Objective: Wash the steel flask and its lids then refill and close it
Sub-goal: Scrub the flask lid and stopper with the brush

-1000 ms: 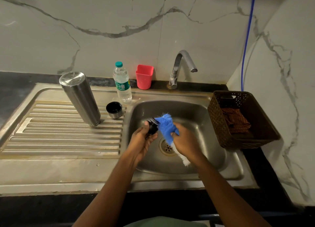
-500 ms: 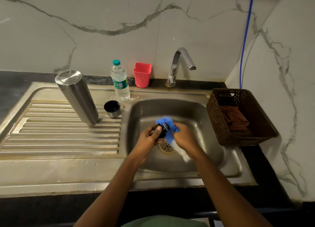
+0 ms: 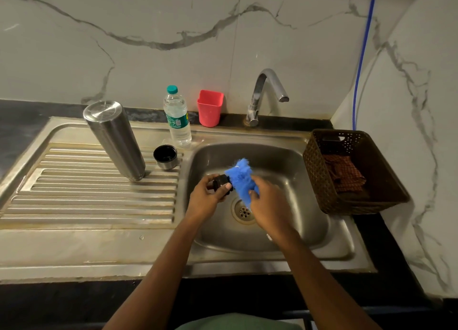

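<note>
The steel flask [image 3: 115,138] stands upside down on the ribbed drainboard [image 3: 74,200]. Beside it sits the steel cup lid [image 3: 165,156], mouth up. Over the sink basin [image 3: 304,220], my left hand [image 3: 207,198] grips the small black inner lid [image 3: 220,182]. My right hand [image 3: 269,205] holds a blue bristle brush [image 3: 240,178] whose head presses against that lid. The brush handle is mostly hidden under my right hand.
A plastic water bottle [image 3: 177,117] and a pink cup [image 3: 210,107] stand at the back rim. The tap [image 3: 266,91] arches over the basin with no water running. A brown basket [image 3: 352,173] holding a checked cloth sits on the right.
The brush head has shifted against the black lid, and both hands have moved slightly within the basin. The flask and cup lid have not moved.
</note>
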